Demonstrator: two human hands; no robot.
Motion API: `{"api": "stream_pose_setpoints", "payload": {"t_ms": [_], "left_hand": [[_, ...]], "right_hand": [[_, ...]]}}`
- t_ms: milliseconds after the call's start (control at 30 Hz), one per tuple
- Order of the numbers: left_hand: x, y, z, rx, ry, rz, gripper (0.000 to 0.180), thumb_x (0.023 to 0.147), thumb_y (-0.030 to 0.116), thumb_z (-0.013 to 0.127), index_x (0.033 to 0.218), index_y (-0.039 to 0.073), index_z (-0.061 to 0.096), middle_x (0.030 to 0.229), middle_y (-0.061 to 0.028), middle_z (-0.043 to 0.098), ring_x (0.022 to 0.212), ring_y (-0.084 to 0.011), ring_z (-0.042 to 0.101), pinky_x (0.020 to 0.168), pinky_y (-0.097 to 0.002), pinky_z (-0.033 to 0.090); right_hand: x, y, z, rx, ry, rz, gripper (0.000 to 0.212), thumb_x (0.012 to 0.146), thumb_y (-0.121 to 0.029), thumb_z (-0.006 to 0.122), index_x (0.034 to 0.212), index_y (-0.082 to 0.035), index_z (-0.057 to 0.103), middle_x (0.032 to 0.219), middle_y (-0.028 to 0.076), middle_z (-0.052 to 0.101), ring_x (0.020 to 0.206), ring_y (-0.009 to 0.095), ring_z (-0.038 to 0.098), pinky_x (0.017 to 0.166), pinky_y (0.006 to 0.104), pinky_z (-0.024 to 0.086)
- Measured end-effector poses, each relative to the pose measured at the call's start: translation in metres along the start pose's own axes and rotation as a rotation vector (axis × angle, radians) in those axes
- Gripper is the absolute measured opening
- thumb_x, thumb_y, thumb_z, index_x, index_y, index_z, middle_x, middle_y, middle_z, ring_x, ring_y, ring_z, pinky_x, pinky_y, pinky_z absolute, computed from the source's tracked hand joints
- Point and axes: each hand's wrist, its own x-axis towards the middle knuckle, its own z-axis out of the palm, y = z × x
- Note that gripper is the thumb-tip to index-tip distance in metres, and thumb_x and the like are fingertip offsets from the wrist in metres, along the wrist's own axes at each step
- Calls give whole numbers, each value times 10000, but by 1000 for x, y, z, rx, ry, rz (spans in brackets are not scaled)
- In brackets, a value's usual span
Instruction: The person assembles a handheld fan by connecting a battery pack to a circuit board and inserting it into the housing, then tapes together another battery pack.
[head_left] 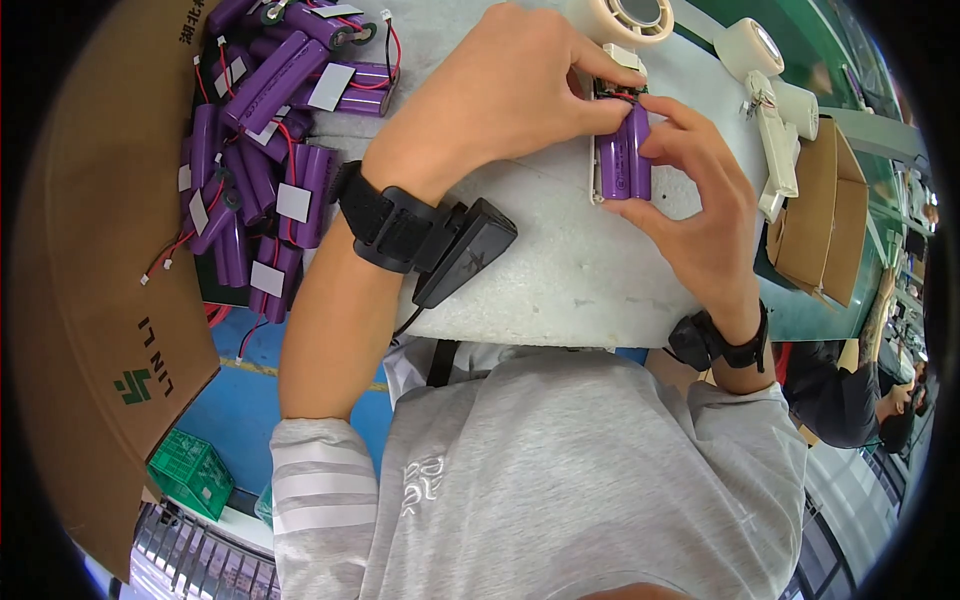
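Observation:
A purple two-cell battery pack [626, 165] lies in a white plastic housing [594, 185] on the worktable. Red and black wires show at its far end. My left hand [510, 85] is closed around the housing's far part, its index finger across the white neck and its thumb at the top of the cells. My right hand [705, 185] grips the battery pack between the thumb at its near end and the fingers at its far right corner. A round cream fan-like head [625, 22] sits just beyond the housing.
Many wired purple battery packs [255, 170] lie heaped at left beside a large cardboard box [100, 250]. Another cream device [772, 140] rests at right, near an open carton [822, 205]. A green crate [190, 475] stands on the floor; a person [840, 395] is at far right.

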Motion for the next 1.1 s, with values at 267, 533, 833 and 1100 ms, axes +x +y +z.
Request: {"api": "stream_pose_setpoints", "payload": {"t_ms": [267, 533, 833, 1100], "left_hand": [[-3, -5, 0, -60, -3, -33, 308, 723, 155, 727, 1003, 33, 687, 809, -189, 673, 635, -225, 647, 614, -291, 490], [-4, -5, -3, -58, 8, -12, 333, 707, 173, 741, 1005, 34, 689, 754, -184, 670, 599, -202, 626, 604, -282, 483], [-2, -12, 1, -55, -3, -17, 361, 692, 184, 748, 1018, 41, 688, 708, -172, 662, 571, -192, 605, 576, -282, 469], [-14, -11, 10, 288, 255, 303, 369, 684, 168, 751, 1023, 39, 686, 719, -186, 661, 579, -204, 611, 582, -293, 477]], "right_hand": [[12, 10, -7, 129, -123, 5, 416, 574, -3, 804, 918, -53, 575, 1177, 78, 507, 863, 172, 559, 703, 268, 485], [11, 24, -7, 217, -221, -27, 429, 571, 61, 746, 905, -59, 505, 1201, 107, 439, 969, 154, 503, 843, 276, 454], [17, 30, -1, 320, -176, -77, 483, 546, 91, 751, 876, -75, 440, 1153, 88, 426, 964, 147, 467, 840, 279, 434], [9, 31, -3, 151, -144, -88, 567, 538, 8, 827, 1010, -79, 527, 1195, 80, 468, 918, 177, 500, 774, 284, 451]]}}
